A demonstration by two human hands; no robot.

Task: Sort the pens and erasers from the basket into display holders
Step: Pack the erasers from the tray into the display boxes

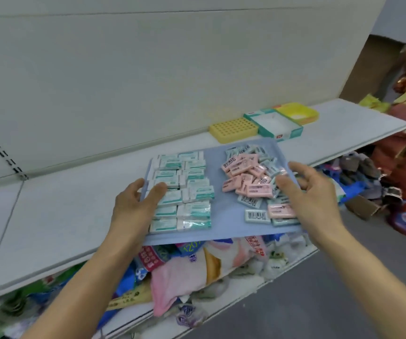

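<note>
Judging from the blue board (224, 211): erasers seemed already sorted, white-and-teal erasers (182, 189) in neat rows at left, pink and pale-blue erasers (253, 179) in a loose heap at right. No pens and no basket visible, so could not tell what was left. Stood on a white shelf (62, 216) before a plain back panel, with yellow peg holder (233, 129) and teal box (280, 129) empty behind. Left hand (136, 204) lay spread on the rows; right hand (312, 192) hovered open, holding nothing.

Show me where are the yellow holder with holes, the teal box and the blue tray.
yellow holder with holes (233, 128): head view, top face.
teal box (285, 133): head view, front wall.
blue tray (217, 204): head view, bare middle.
</note>
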